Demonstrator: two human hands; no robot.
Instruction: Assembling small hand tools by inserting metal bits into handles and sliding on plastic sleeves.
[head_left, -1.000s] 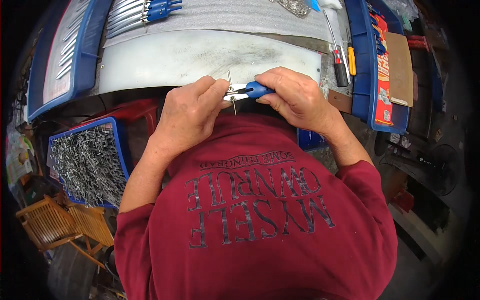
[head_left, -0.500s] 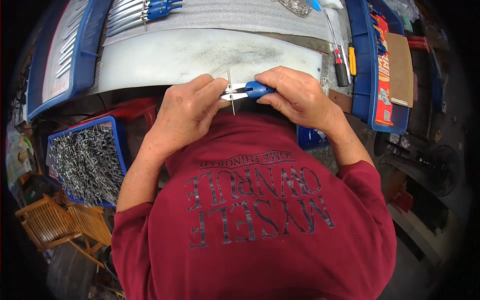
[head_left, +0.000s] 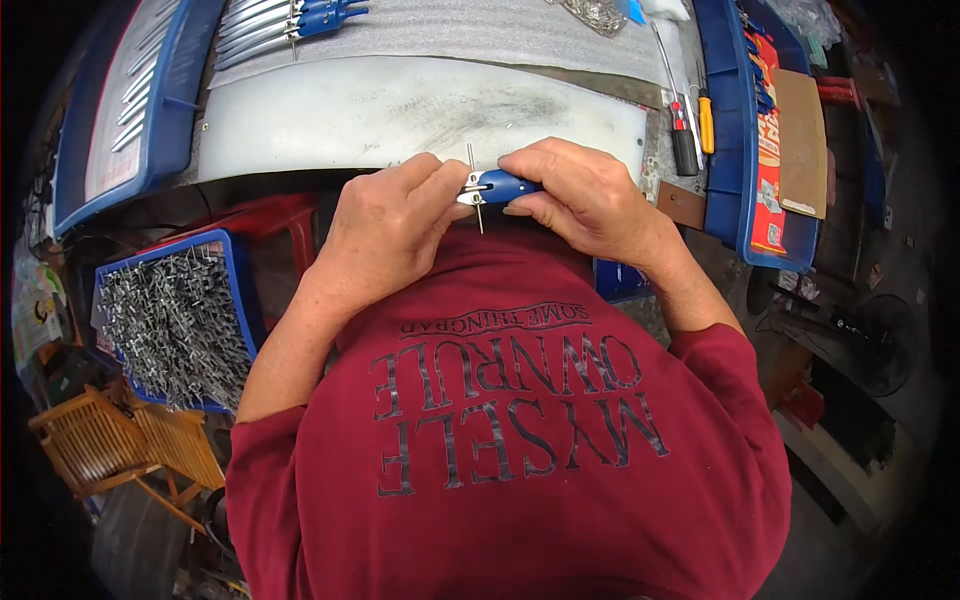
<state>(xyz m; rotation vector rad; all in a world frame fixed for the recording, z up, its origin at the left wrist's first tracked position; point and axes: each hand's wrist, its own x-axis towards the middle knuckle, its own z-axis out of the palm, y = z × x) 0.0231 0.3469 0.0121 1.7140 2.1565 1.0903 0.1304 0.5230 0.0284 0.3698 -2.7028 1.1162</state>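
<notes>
Both of my hands meet in front of my chest, just over the near edge of the white work board (head_left: 330, 115). My left hand (head_left: 388, 218) pinches a silver metal fitting (head_left: 472, 196) with a thin rod (head_left: 481, 222) crossing it; the rod's two ends stick out. The rest of the fitting is hidden in my fingers. In my right hand (head_left: 592, 198), thumb and fingers grip a short blue plastic handle piece (head_left: 512, 186) with a slot at its left end. The fitting's prongs sit in that end.
At the upper left, several silver pieces with blue ends (head_left: 325, 18) lie on a foam sheet (head_left: 470, 40). A blue tray (head_left: 172, 125) flanks the board. Screwdrivers (head_left: 707, 125) lie right, beside another blue bin (head_left: 733, 190). Lower left stands a crate of metal parts (head_left: 180, 325).
The blue handle piece and the metal fitting are closer together; the prongs now show less outside the blue end. My left hand has shifted slightly right.
</notes>
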